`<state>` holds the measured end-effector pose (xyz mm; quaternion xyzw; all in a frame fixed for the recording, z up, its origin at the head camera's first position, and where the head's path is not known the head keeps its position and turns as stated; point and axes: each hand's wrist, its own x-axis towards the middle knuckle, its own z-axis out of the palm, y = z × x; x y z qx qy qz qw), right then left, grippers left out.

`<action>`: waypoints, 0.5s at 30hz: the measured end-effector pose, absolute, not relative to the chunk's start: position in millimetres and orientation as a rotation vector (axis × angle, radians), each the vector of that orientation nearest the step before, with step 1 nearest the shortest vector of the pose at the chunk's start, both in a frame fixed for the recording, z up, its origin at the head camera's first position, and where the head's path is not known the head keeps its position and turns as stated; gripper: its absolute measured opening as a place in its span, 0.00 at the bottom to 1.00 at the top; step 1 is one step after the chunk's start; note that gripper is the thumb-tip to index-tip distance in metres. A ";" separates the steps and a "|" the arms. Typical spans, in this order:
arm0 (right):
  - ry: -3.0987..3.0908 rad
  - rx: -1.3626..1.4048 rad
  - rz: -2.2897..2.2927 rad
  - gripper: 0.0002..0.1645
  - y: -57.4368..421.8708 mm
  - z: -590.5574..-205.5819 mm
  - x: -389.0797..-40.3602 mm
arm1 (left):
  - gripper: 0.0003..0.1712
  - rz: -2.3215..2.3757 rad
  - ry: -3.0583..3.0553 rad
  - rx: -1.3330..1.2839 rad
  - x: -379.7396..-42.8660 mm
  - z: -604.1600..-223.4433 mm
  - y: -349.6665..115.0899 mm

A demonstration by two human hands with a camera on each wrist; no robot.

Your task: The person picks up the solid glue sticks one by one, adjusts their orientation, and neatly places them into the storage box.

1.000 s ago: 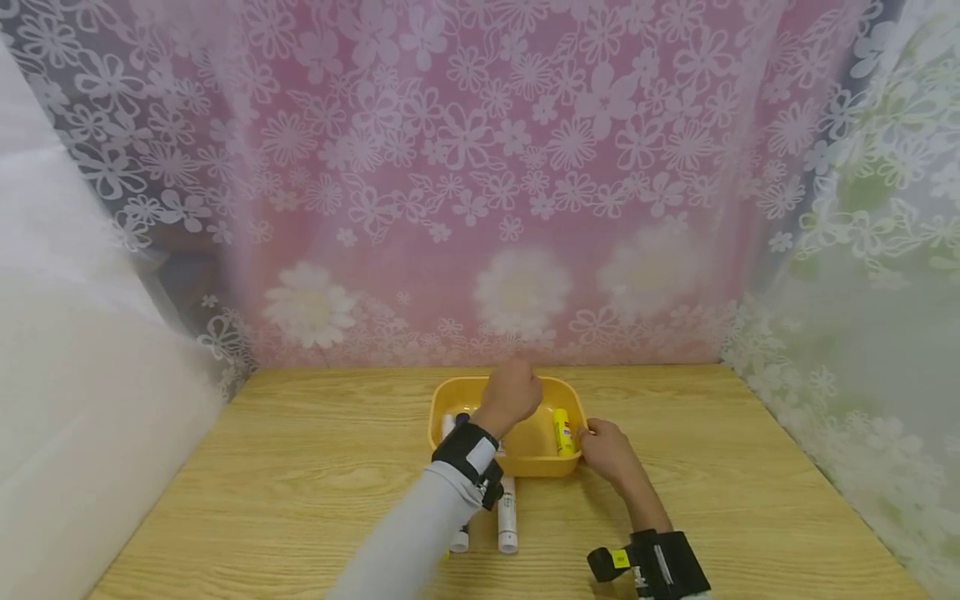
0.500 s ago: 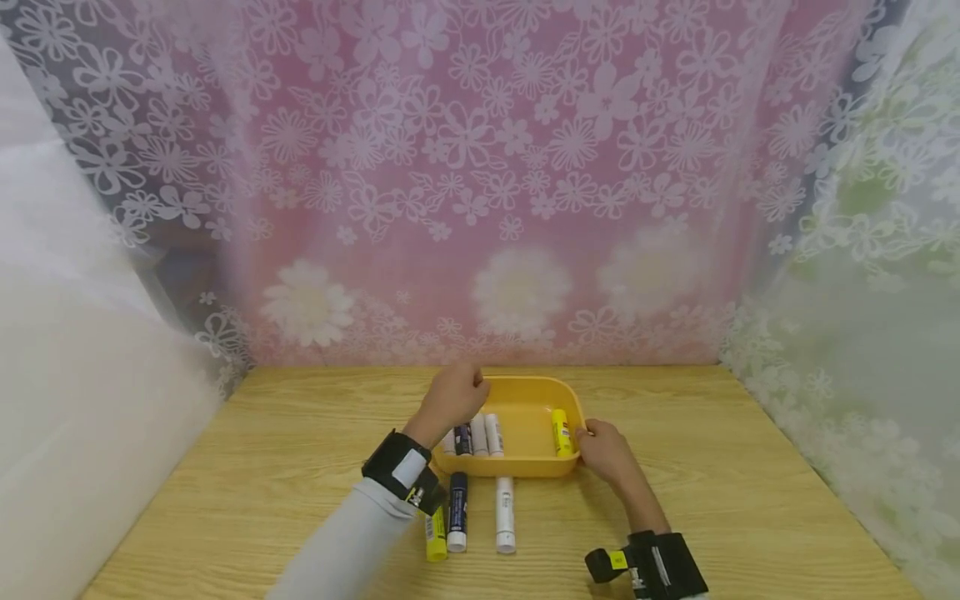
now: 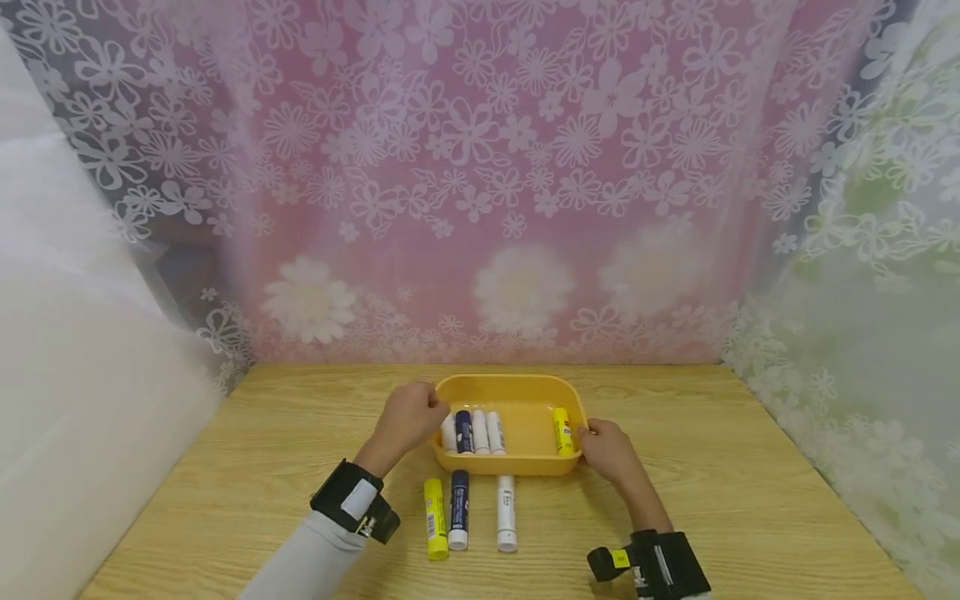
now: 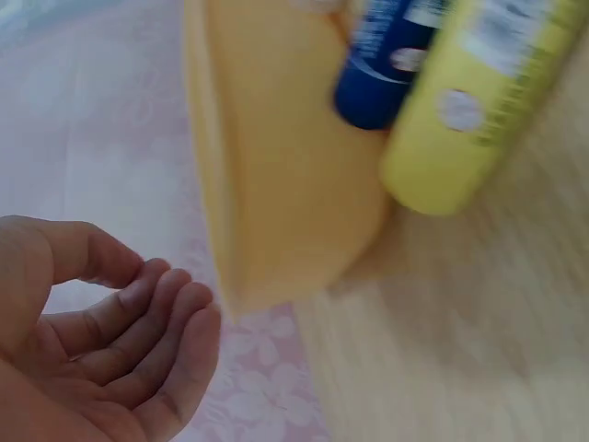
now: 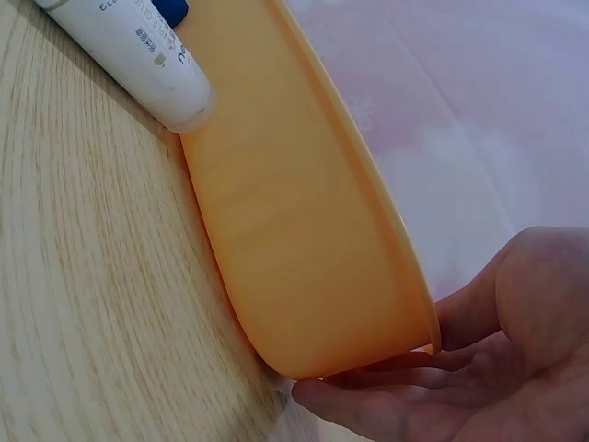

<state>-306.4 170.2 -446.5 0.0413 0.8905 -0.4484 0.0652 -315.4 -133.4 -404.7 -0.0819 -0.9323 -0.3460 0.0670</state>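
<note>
An orange-yellow plastic basket stands on the table. Inside it, a dark blue glue stick and several white glue sticks lie at the left, with a yellow glue stick at the right. My right hand grips the basket's right end, thumb at the rim and fingers against the outer wall. At the left end is my left hand; in the left wrist view its fingers are loosely curled beside the rim, holding nothing.
In front of the basket lie a yellow glue stick, a dark blue glue stick and a white glue stick. The wood-grain table ends at a pink floral curtain, with pale sheets at both sides.
My left hand has moved left and down from over the basket to its left end, uncovering the glue sticks there. The right hand has stayed at the right end.
</note>
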 end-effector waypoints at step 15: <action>2.702 0.137 -1.350 0.25 172.5 -449.8 -308.1 | 0.20 -0.887 -3.088 -0.194 -291.4 -419.0 -149.4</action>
